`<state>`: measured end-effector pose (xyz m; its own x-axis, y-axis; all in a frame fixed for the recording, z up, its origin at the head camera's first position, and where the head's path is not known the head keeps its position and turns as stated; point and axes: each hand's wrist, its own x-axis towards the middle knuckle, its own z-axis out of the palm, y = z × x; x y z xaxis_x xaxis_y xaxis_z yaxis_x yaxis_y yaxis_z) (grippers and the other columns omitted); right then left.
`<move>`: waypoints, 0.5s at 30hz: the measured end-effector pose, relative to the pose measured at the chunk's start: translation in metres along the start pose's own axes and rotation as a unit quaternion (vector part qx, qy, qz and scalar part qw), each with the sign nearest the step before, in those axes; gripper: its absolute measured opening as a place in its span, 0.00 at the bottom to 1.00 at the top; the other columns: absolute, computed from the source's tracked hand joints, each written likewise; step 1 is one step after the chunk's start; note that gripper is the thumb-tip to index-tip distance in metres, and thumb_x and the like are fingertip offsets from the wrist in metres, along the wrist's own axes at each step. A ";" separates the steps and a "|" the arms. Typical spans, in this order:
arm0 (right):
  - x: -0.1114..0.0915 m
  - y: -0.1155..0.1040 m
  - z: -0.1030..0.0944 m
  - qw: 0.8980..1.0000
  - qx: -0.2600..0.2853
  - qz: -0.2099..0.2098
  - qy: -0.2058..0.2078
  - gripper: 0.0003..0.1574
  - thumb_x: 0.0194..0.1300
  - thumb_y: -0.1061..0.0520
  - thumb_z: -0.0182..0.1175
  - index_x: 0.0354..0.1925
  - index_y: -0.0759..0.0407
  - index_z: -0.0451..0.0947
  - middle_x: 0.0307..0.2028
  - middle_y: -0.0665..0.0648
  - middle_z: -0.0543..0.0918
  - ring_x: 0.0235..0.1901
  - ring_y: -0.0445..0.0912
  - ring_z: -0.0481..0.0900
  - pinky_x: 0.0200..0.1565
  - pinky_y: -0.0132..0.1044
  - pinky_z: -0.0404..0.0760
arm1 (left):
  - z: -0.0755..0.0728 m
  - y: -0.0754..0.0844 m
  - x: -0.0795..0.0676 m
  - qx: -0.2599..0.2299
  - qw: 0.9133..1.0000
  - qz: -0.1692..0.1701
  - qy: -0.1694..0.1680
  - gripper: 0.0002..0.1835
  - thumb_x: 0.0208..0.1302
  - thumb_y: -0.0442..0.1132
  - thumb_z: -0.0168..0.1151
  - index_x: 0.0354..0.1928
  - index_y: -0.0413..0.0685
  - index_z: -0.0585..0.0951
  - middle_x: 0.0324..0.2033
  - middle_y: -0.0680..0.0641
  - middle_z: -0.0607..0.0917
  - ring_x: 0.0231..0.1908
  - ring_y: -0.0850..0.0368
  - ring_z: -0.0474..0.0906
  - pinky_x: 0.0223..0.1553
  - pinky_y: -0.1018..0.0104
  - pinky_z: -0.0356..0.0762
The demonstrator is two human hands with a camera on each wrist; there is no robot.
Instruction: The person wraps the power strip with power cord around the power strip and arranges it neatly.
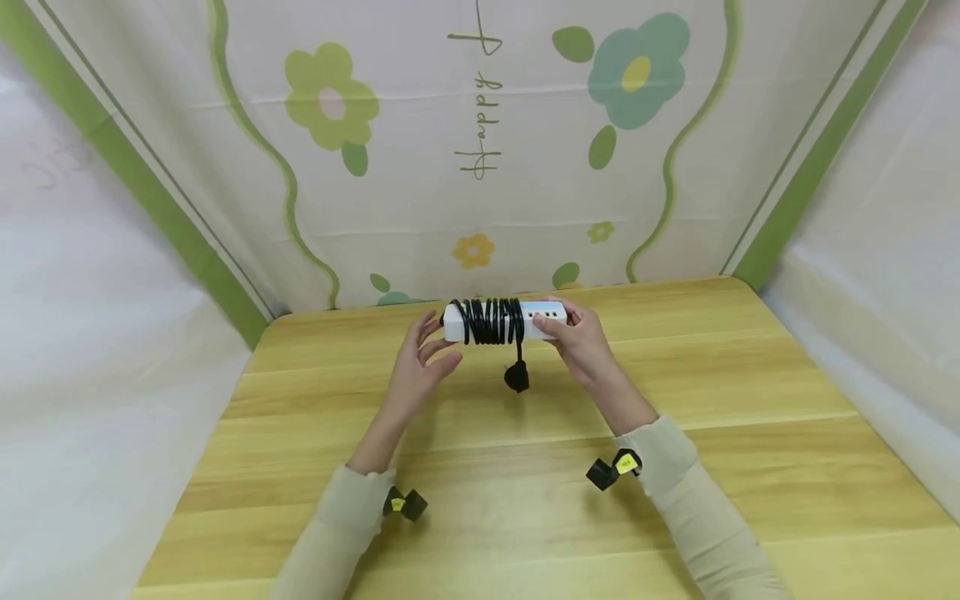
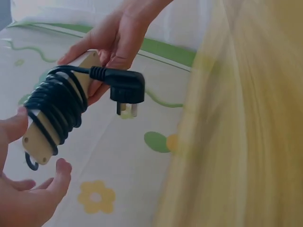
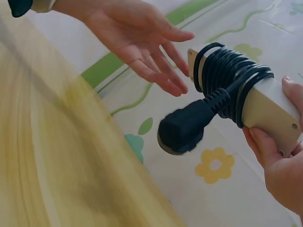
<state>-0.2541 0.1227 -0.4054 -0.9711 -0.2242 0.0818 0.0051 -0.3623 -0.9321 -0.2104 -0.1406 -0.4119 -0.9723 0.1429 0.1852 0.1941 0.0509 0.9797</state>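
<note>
A white power strip is held up above the table, its black cord wound round the middle in several turns. My right hand grips the strip's right end, thumb on the socket face and fingers behind and beneath. From the coil the black plug hangs down; its prongs show in the left wrist view beside the plug body. My left hand is at the strip's left end, fingers spread and loosely bent. In the right wrist view this left hand has its fingertips right beside that end.
The wood-grain table spreads beneath both arms. Behind it hangs a white cloth printed with flowers and green lines, and white sheets flank the sides. A small black device is strapped at each wrist.
</note>
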 end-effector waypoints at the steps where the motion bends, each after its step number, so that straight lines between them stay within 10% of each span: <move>1: -0.001 0.001 -0.001 1.000 -0.002 0.003 -0.003 0.31 0.64 0.69 0.62 0.64 0.73 0.68 0.45 0.52 0.80 0.42 0.41 0.79 0.44 0.25 0.82 | -0.002 0.001 0.001 0.008 1.000 0.004 -0.016 0.41 0.67 0.32 0.64 0.77 0.49 0.54 0.73 0.40 0.62 0.66 0.40 0.70 0.51 0.72 0.80; 7: -0.009 0.009 -0.004 0.999 -0.024 0.017 -0.032 0.22 0.63 0.68 0.63 0.56 0.63 0.77 0.46 0.53 0.79 0.43 0.42 0.78 0.44 0.26 0.82 | -0.007 0.004 0.005 0.006 0.998 0.008 -0.060 0.36 0.65 0.26 0.63 0.74 0.47 0.64 0.69 0.36 0.66 0.57 0.42 0.79 0.49 0.62 0.84; 15: -0.014 0.012 0.001 0.997 -0.009 0.015 -0.070 0.37 0.66 0.68 0.61 0.71 0.64 0.62 0.52 0.55 0.72 0.49 0.43 0.75 0.51 0.30 0.82 | -0.007 0.008 0.003 -0.058 0.998 -0.023 -0.008 0.34 0.63 0.22 0.61 0.71 0.43 0.68 0.65 0.36 0.70 0.44 0.61 0.84 0.44 0.68 0.85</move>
<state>-0.2407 0.1207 -0.4176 -0.9280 -0.3586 0.1011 0.0283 -0.3384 -0.9406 -0.2127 -0.1468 -0.4025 -0.9774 0.1595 0.1386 0.1312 -0.0558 0.9898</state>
